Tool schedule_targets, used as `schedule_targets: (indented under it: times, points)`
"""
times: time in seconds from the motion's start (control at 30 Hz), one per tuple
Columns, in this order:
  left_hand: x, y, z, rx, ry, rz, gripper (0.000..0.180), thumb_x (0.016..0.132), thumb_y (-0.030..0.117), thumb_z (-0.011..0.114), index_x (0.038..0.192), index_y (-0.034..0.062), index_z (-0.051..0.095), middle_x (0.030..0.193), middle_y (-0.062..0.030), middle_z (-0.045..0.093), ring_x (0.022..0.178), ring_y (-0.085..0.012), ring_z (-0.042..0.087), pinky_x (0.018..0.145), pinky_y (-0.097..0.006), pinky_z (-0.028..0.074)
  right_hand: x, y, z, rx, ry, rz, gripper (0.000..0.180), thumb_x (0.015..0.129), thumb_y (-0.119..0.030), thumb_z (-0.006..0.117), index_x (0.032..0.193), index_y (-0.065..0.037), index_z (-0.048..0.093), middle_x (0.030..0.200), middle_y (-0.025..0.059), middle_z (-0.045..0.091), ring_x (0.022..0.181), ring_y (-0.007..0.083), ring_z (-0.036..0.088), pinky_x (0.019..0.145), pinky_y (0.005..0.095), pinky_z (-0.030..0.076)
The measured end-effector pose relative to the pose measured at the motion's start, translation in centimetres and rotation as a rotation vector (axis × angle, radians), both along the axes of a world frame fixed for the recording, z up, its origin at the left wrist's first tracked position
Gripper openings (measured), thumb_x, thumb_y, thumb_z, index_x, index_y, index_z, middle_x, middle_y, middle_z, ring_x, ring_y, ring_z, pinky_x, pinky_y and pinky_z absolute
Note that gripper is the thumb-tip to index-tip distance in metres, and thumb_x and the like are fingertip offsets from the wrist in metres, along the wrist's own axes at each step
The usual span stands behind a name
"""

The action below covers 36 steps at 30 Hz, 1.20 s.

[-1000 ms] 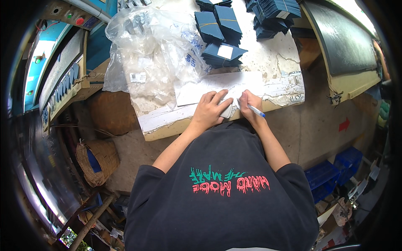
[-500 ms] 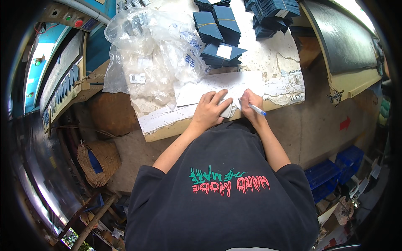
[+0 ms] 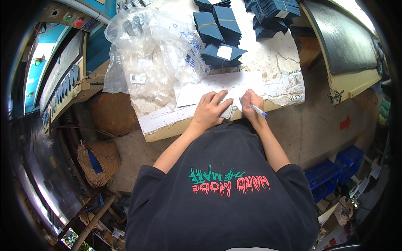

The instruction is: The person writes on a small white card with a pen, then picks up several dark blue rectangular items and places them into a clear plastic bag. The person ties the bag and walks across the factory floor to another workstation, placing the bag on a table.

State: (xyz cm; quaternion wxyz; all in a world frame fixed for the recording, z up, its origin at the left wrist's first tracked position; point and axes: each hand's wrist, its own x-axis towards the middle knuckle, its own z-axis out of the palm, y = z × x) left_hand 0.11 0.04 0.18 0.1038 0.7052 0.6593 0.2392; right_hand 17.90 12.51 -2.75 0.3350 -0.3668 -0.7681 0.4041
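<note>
While the right hand (image 3: 253, 101) is closed around a white, blue-ended pen (image 3: 260, 111) at the near edge of a white paper sheet (image 3: 192, 94), the left hand (image 3: 208, 109) lies palm down just to its left, fingers loosely spread over the sheet's near side. A pale flat object (image 3: 227, 112) shows under the left hand, but so much of it is covered that I cannot tell what it is. The sheet bears faint handwriting and rests at the near side of a worn, whitish worktable (image 3: 287, 65). The step in hand looks like writing; the next move would seem to call for a steady sheet and small, controlled pen strokes. Farther off, to the left, spreads a crumpled clear plastic bag (image 3: 155, 62). Beyond the sheet sit banded dark blue bundles (image 3: 208, 28), the nearest topped by a white label (image 3: 224, 52), with a dark blue stack (image 3: 272, 14) at the far right. Nearest of all is the person's black T-shirt (image 3: 222, 217), and on the floor a wicker basket (image 3: 111, 161) stands left, blue crates (image 3: 322, 180) right
</note>
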Motion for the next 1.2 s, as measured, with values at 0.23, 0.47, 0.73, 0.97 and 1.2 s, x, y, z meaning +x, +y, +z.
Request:
schedule_targets:
  times: [0.23, 0.47, 0.73, 0.97, 1.2]
  points:
    - [0.0, 0.0, 0.0, 0.011, 0.009, 0.002, 0.081, 0.055, 0.015, 0.089, 0.132, 0.0231, 0.067, 0.146, -0.0050, 0.056, 0.120, -0.0312, 0.054, 0.102, -0.044, 0.049, -0.1, -0.1, 0.3, 0.007, -0.037, -0.034, 0.039, 0.113, -0.021, 0.050, 0.080, -0.001, 0.055, 0.062, 0.0101, 0.056, 0.055, 0.0172, 0.053, 0.055, 0.0352, 0.046]
    - [0.0, 0.0, -0.2, 0.018, 0.007, -0.001, 0.082, 0.054, 0.014, 0.090, 0.132, 0.0228, 0.066, 0.146, -0.0052, 0.056, 0.120, -0.0312, 0.054, 0.102, -0.044, 0.049, -0.1, 0.0, 0.5, 0.029, -0.048, -0.076, 0.034, 0.111, -0.018, 0.054, 0.080, -0.001, 0.056, 0.063, 0.0158, 0.058, 0.054, 0.0312, 0.059, 0.055, 0.0404, 0.048]
    - [0.0, 0.0, -0.4, 0.017, -0.031, 0.006, 0.081, 0.054, 0.010, 0.082, 0.133, 0.0249, 0.069, 0.147, -0.0034, 0.056, 0.119, -0.0302, 0.055, 0.104, -0.045, 0.048, 0.4, 0.0, -0.1, -0.018, 0.014, -0.098, 0.038, 0.112, -0.020, 0.051, 0.080, -0.001, 0.056, 0.062, 0.0135, 0.057, 0.054, 0.0256, 0.060, 0.055, 0.0386, 0.047]
    - [0.0, -0.1, -0.1, 0.006, 0.003, -0.003, 0.085, 0.053, 0.014, 0.091, 0.134, 0.0229, 0.066, 0.146, -0.0052, 0.056, 0.120, -0.0313, 0.054, 0.103, -0.044, 0.049, 1.6, -0.2, 0.1, -0.059, 0.025, -0.003, 0.038, 0.111, -0.020, 0.052, 0.078, -0.001, 0.055, 0.063, 0.0136, 0.058, 0.054, 0.0252, 0.060, 0.056, 0.0381, 0.048]
    - [0.1, 0.0, 0.0, 0.011, 0.010, 0.002, 0.083, 0.054, 0.014, 0.090, 0.133, 0.0233, 0.066, 0.146, -0.0052, 0.056, 0.120, -0.0313, 0.054, 0.102, -0.044, 0.049, 1.2, -0.2, 0.1, 0.052, -0.037, 0.059, 0.031, 0.107, -0.013, 0.058, 0.078, -0.001, 0.054, 0.063, 0.0155, 0.053, 0.053, 0.0325, 0.056, 0.055, 0.0406, 0.047]
